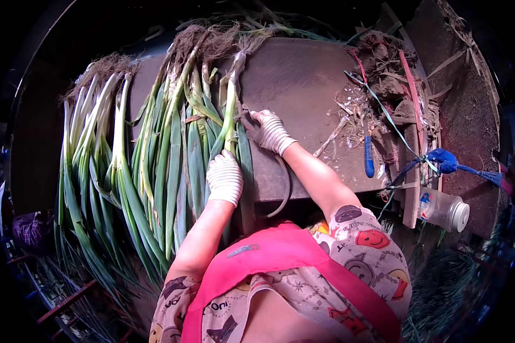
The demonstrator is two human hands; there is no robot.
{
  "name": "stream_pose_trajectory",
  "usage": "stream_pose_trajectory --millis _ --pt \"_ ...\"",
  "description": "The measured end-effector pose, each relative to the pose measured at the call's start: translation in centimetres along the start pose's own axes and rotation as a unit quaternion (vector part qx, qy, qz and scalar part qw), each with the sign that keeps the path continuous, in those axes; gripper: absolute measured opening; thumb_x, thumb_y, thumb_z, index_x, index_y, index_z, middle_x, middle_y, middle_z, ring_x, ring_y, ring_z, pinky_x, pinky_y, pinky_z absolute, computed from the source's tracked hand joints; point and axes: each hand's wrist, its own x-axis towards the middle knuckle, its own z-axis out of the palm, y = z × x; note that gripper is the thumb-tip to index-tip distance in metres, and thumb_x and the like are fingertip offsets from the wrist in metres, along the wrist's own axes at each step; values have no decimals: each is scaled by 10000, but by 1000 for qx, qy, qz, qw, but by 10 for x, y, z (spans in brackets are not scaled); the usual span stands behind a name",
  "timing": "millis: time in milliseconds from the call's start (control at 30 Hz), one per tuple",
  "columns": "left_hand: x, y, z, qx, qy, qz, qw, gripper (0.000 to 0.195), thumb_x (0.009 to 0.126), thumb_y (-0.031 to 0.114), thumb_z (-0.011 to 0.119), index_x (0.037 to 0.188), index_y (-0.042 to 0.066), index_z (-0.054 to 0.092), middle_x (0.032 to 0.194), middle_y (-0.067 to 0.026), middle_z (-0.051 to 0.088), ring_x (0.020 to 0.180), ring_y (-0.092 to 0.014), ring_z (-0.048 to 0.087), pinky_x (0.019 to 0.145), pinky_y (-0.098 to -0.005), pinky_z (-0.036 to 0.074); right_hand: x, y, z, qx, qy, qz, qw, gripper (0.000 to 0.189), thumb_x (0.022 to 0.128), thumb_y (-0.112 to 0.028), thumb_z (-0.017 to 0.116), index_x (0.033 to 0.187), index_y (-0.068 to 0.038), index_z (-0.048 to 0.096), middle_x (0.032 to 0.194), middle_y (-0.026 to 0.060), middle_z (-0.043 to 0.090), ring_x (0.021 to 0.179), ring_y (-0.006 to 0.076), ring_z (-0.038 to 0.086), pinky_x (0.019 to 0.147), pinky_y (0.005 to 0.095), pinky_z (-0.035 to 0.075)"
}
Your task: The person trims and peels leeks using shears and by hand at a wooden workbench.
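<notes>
My left hand (225,178), in a striped white glove, grips a large green onion (231,103) at the top of its pale shank. That onion lies with its roots pointing away from me. Close to the shank's right side, my gloved right hand (272,132) holds a dark nozzle-like tool (249,124), partly hidden by the fingers. A thin hose (289,184) curves down from near this hand. Just left of the held onion lie several rough onions (167,115) with brown roots and some yellowed leaves. Farther left is a pile of onions with clean white shanks (86,124).
The onions lie on a brown board table (300,77). At right are a blue-handled knife (369,156), dirt and root scraps (386,85), tied cords and a knotted blue cloth (446,162). A clear plastic jar (440,210) with a white lid sits below the cloth.
</notes>
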Motion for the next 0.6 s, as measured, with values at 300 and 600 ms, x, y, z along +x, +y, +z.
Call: stream_pose_trajectory --millis 300,600 --pt "24 -31 -54 -415 -160 -67 893 654 654 232 737 1228 -62 626 1024 -223 722 912 -310 706 841 -371 545 -128 -9 -16 144 -30 -25 989 605 707 -204 828 1244 9 648 1139 198 662 1068 342 650 962 386 516" --pt "-46 -77 -131 -708 -250 -93 654 682 673 132 766 1301 -16 547 1011 -79 680 835 -153 672 759 -292 563 -84 28 -30 48 104 27 993 941 697 -307 889 1459 2 431 1276 233 584 1215 358 571 1035 420 467"
